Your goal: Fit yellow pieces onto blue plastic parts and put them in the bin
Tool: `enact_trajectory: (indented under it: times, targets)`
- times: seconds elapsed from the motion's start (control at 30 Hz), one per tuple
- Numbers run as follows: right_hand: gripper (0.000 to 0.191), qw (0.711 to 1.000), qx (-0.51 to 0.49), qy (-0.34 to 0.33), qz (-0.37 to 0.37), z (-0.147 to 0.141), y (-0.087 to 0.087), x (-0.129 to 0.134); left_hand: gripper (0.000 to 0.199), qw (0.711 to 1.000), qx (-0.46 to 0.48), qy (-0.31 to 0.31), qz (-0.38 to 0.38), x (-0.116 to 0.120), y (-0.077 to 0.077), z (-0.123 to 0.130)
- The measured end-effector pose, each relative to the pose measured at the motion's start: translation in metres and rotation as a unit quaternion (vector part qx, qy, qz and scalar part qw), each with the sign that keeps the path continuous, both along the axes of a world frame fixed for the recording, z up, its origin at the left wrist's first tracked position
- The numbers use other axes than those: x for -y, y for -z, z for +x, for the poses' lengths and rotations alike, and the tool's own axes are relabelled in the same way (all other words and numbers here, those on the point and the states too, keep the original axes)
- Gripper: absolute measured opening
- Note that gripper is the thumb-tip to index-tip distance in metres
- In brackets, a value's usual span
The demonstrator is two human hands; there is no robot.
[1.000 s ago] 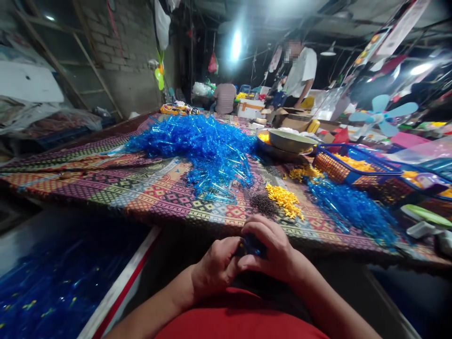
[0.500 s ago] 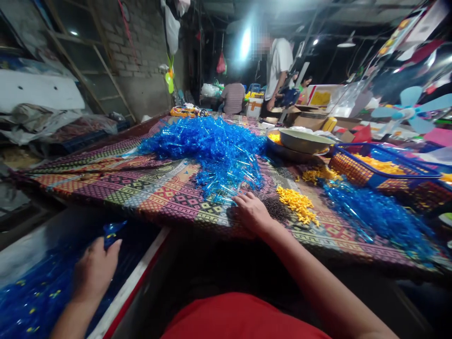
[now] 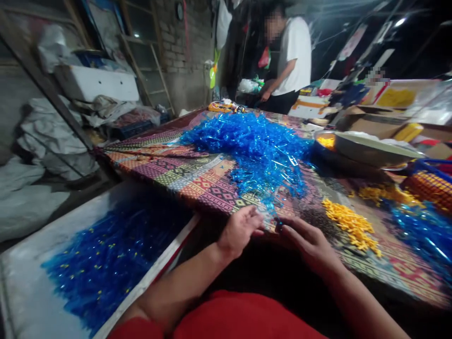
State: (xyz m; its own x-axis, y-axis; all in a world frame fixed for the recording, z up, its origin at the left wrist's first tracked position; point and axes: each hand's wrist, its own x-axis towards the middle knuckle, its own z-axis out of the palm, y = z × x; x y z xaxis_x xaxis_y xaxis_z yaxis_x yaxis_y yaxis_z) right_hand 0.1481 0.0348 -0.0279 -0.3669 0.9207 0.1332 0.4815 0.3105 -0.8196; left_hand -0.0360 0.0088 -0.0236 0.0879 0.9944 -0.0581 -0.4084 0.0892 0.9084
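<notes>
Both hands are close together at the near edge of the cloth-covered table. My left hand [image 3: 243, 229] has its fingers curled and drawn together; what they hold, if anything, I cannot make out. Opposite it, my right hand [image 3: 306, 239] brings its fingertips together on a small clear-blue plastic piece [image 3: 271, 211]. A big heap of shiny blue plastic pieces [image 3: 247, 136] spreads over the table beyond. Right of my right hand lie a patch of tiny dark bits [image 3: 319, 223] and a pile of small yellow plastic parts [image 3: 351, 226].
Below left, a white box [image 3: 26, 282] holds many blue pieces with yellow spots. Metal bowls [image 3: 374, 150], a blue basket [image 3: 432, 181] and another blue pile [image 3: 425, 230] occupy the right. A person in a white shirt [image 3: 298, 54] stands behind the patterned table [image 3: 208, 181].
My left hand has come from over the white box, where it held a blue piece, to the table edge beside my right hand. The view has turned left. The standing person has shifted.
</notes>
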Motion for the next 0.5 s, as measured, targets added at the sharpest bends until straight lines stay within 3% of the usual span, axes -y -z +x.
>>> enact_trajectory:
  times: [0.1,0.2,0.37,0.43,0.5]
  targets:
    - [0.037,0.996,-0.059,-0.015,-0.064,-0.002,-0.007,0.028,0.022,0.992,0.115,0.036,-0.031,-0.010,-0.003,0.034]
    - [0.037,0.995,-0.067,0.024,-0.073,0.019,-0.006,0.032,0.018,0.990,0.124,0.020,-0.063,-0.020,-0.001,0.049]
    - [0.030,0.966,0.010,0.255,0.031,0.101,0.002,0.017,0.012,0.995,0.039,-0.012,-0.092,-0.040,0.003,0.054]
    - [0.026,0.962,0.064,0.255,0.074,0.121,0.007,0.013,0.009,0.995,0.024,-0.010,-0.099,-0.044,0.004,0.055]
    - [0.022,0.963,0.120,0.211,0.113,0.128,0.012,0.009,0.007,0.995,0.006,-0.010,-0.103,-0.045,0.004,0.055]
